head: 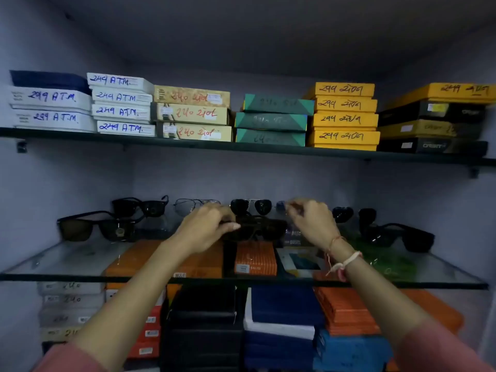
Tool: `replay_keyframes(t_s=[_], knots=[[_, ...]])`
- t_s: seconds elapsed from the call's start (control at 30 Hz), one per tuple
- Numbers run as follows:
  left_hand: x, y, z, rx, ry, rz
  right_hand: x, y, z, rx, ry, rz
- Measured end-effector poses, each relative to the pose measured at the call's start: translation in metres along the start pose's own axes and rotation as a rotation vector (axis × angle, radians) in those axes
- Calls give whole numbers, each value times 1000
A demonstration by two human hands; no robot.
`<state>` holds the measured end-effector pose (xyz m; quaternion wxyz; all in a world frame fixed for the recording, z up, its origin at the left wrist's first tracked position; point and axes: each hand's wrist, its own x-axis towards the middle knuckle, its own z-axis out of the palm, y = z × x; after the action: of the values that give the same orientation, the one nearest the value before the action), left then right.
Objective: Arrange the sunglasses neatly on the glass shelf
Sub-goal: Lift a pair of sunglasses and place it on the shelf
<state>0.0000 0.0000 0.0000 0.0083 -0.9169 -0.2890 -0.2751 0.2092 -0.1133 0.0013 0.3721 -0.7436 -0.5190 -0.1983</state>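
Observation:
Several pairs of sunglasses stand on the glass shelf (67, 260). A dark pair (257, 229) sits at the shelf's middle, and my left hand (206, 229) grips its left end. My right hand (311, 221) pinches at its right side, by a blue-lensed pair (281, 205) behind; the fingers are blurred. At the left front stands a brown-lensed black pair (94, 228), with a black pair (139, 206) behind it. A thin wire-framed pair (188, 206) and dark aviators (251, 206) line the back. More dark pairs (400, 236) stand at the right.
An upper glass shelf (241, 147) carries stacks of labelled white, tan, green, yellow and black boxes. Under the sunglasses shelf lie orange, black, blue and white boxes (281, 312), seen through the glass. Grey walls close in both sides.

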Motion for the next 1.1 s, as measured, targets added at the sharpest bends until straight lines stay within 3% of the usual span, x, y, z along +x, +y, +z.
replay_keyframes(t_s=[0.1, 0.2, 0.4, 0.53, 0.67, 0.87, 1.1], knots=[[15, 1, 9, -19, -139, -33, 14, 13, 8, 261, -277, 255], [21, 1, 14, -67, -119, -10, 18, 20, 14, 569, -455, 427], [27, 3, -3, -231, 106, 26, 27, 18, -10, 718, -360, 409], [32, 19, -16, -337, 203, -46, 28, 14, -30, 606, -117, 342], [45, 35, -16, -267, 233, -87, 20, 16, -42, 308, 26, 240], [61, 60, -2, -56, 184, -116, 8, 30, -54, 63, 24, 285], [83, 89, 20, -51, 200, -206, 11, 58, -65, -88, 53, 408]])
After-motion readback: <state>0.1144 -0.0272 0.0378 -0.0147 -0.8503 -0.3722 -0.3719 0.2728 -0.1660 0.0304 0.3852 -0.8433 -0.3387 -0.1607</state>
